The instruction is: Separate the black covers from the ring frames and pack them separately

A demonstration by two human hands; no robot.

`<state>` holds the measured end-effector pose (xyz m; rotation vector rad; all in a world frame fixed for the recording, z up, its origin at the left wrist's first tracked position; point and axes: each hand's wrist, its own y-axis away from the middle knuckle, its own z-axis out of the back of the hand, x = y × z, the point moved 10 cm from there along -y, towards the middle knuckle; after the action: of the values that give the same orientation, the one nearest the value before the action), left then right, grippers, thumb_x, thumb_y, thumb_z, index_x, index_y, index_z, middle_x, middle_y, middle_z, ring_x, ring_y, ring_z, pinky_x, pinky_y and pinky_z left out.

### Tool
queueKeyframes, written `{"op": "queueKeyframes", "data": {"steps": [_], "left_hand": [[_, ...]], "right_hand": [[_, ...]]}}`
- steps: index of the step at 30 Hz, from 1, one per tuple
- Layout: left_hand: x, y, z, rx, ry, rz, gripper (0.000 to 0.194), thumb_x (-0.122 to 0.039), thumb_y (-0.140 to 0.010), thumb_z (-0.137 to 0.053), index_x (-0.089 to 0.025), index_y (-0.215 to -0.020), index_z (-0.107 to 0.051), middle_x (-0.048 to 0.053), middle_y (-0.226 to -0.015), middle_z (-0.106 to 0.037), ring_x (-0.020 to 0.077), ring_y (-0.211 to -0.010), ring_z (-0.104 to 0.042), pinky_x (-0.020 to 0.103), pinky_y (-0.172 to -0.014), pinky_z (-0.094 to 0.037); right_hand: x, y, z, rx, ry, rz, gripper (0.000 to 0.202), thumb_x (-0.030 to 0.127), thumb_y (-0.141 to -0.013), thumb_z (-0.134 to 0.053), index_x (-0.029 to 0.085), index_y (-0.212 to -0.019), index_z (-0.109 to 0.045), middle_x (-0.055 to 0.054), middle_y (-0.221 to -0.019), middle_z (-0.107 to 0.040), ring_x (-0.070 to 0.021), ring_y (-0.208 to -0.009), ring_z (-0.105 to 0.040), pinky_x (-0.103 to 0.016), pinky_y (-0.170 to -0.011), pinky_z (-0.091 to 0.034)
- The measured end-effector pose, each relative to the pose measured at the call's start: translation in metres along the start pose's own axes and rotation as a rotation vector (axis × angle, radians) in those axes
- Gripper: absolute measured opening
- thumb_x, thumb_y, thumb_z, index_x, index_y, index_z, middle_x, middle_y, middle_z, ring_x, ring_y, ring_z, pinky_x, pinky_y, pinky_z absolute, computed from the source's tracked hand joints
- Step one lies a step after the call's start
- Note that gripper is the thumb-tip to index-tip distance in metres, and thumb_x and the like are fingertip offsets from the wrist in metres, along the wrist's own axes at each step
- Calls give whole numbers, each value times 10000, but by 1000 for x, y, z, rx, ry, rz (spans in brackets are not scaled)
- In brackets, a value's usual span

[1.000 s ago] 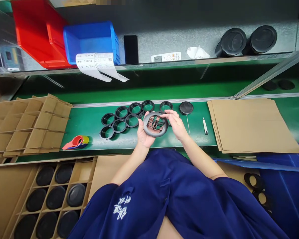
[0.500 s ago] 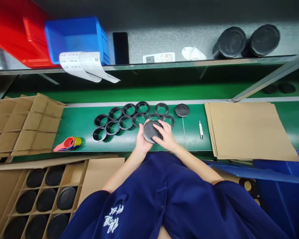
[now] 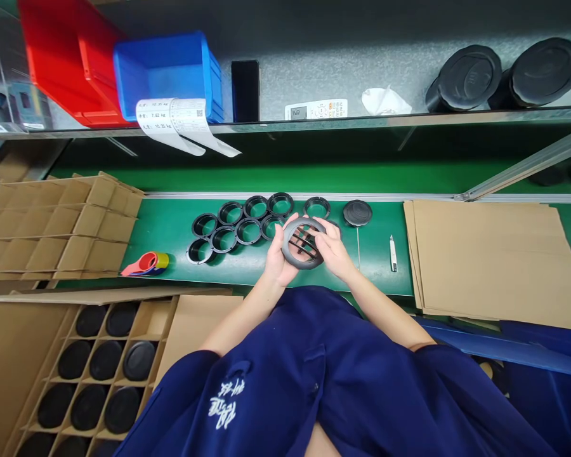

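Observation:
Between my two hands is a round black air vent point(image 3: 290, 257), its ring facing up. Thin slats point(image 3: 304, 241) cross its opening, and skin shows through the gaps. My left hand point(image 3: 280, 259) grips the ring from the left and beneath. On the other side my right hand point(image 3: 334, 251) is closed at the right rim, fingers reaching over the opening. Just beyond them, black rings point(image 3: 248, 231) stand in rows on the green bench point(image 3: 266, 273). A black round piece with a closed face point(image 3: 357, 212) lies to the right.
A utility knife point(image 3: 393, 254) and cardboard sheets point(image 3: 485, 260) lie right. Tape rolls point(image 3: 150, 262) and cardboard dividers point(image 3: 61, 228) are left. Below, a divided carton point(image 3: 152, 317) holds black round pieces. The shelf edge point(image 3: 314, 125) crosses above, carrying red and blue bins point(image 3: 164, 70).
The vent's face was a closed disc; now it is open, with slats and gaps showing. Both hands still hold it. The view has shifted slightly, moving the bench things rightward in the picture.

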<state>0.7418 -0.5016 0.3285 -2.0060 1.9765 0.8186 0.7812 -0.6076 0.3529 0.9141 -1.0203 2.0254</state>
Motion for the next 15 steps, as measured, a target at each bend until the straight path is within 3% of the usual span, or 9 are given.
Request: {"op": "queueKeyframes", "data": {"steps": [4,7,12,15], "left_hand": [[-7,3,-5,-28,-66,-72,434,-542,-1031,-466,-272,-1324,-638,68,-1431,-609,278,-1380,-521,493,-1152,-441],[-8,7,-5,-55,-100,-101,413,-528,-1029,-482,-263,-1299,-647,74,-1411,-623,273,-1364,-538,475,-1151,-443],[-6,8,-4,-17,-100,-117,401,-523,-1021,-505,-265,-1291,-651,74,-1391,-633,263,-1318,-576,465,-1135,-459],[-4,5,4,-41,-84,-101,407,-520,-1022,-506,-265,-1306,-648,70,-1370,-647,244,-1260,-614,435,-1119,-474]], "right_hand": [[16,1,26,-146,-6,25,478,517,-1065,-378,239,-1171,-752,-108,-1420,-561,-268,-1366,-463,-506,-1181,-354],[27,3,34,-184,15,67,423,491,-1058,-420,246,-1117,-760,-105,-1348,-598,-264,-1312,-506,-507,-1150,-380],[24,9,31,-184,26,70,449,443,-1080,-351,246,-1240,-721,-104,-1351,-596,-255,-1308,-508,-492,-1145,-401],[18,16,14,-125,146,97,506,459,-1083,-298,235,-1384,-637,-119,-1480,-503,-279,-1391,-424,-509,-1168,-387]]}}
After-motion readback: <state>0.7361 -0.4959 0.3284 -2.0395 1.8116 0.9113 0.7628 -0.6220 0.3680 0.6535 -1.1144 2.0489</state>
